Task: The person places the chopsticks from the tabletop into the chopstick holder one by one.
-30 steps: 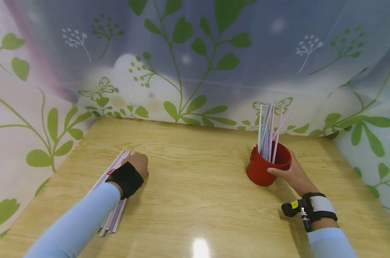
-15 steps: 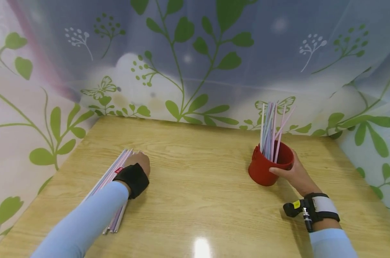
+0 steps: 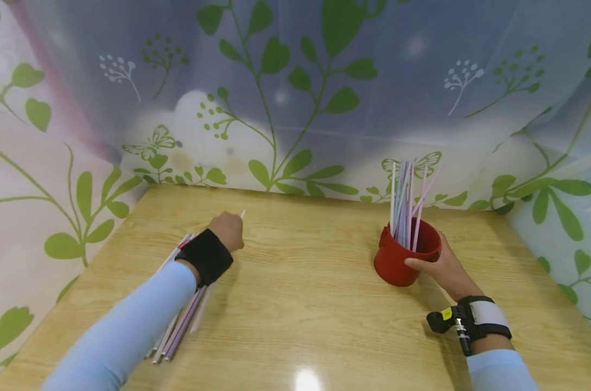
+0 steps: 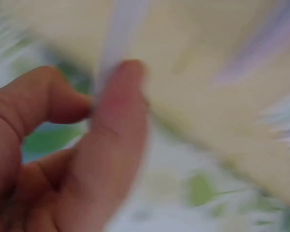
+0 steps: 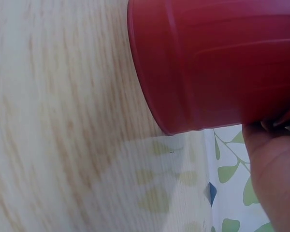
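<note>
My left hand (image 3: 228,230) is raised just above the table, pinching a pale straw (image 3: 243,214) between thumb and forefinger (image 4: 118,111); the left wrist view is blurred. A pile of pastel straws (image 3: 178,320) lies on the table under my left forearm. My right hand (image 3: 439,267) grips the side of a red cup (image 3: 401,259) standing at the right. Several pink, white and lilac straws (image 3: 406,203) stand upright in it. The right wrist view shows the cup's wall (image 5: 212,63) with my thumb (image 5: 275,174) against it.
The wooden table (image 3: 305,304) is closed in by curtains with green leaf prints (image 3: 295,98) at the back, left and right. Bare tabletop lies between my two hands.
My left hand has lifted off the straw pile and moved up and to the right with one straw pinched. The right hand and cup have stayed in place.
</note>
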`<action>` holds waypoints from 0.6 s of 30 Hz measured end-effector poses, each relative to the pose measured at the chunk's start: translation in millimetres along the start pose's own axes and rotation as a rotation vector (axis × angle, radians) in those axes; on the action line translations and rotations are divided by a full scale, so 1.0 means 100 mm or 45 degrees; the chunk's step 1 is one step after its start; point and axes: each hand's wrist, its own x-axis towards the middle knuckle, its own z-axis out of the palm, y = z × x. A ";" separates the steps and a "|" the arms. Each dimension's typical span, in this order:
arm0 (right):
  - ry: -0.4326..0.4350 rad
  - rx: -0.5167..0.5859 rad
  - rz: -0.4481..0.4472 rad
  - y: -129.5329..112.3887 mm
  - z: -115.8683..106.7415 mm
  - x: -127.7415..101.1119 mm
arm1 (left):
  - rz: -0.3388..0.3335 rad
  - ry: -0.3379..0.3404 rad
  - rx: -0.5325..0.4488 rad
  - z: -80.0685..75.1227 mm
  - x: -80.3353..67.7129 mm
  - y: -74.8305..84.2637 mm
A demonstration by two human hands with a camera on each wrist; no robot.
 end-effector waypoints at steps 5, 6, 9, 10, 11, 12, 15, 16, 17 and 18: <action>0.008 0.000 0.000 0.02 0.01 -0.01 | 0.260 0.440 -0.568 -0.70 0.42 0.51; 0.016 0.001 0.007 0.02 0.00 -0.02 | 0.343 0.587 -0.664 -0.82 0.48 0.66; 0.028 0.001 0.023 0.04 0.00 -0.02 | 0.585 0.907 -0.903 -1.01 0.62 1.13; 0.030 0.001 0.024 0.05 0.00 -0.02 | 0.651 0.966 -0.957 -1.02 0.65 1.28; 0.029 -0.005 0.024 0.05 0.00 -0.03 | 0.691 0.987 -1.012 -1.00 0.68 1.43; 0.032 -0.008 0.030 0.05 -0.01 -0.03 | 0.711 0.976 -1.049 -0.96 0.71 1.57; 0.036 -0.027 0.040 0.05 -0.02 -0.02 | 0.727 0.842 -1.079 -0.71 0.78 1.92; 0.036 -0.036 0.047 0.05 -0.02 -0.01 | 0.715 0.793 -1.045 -0.61 0.79 2.00; 0.037 -0.041 0.053 0.04 -0.02 -0.01 | 0.692 0.724 -1.014 -0.50 0.81 2.07; 0.038 -0.038 0.060 0.05 -0.02 0.00 | 0.670 0.651 -0.972 -0.40 0.81 2.13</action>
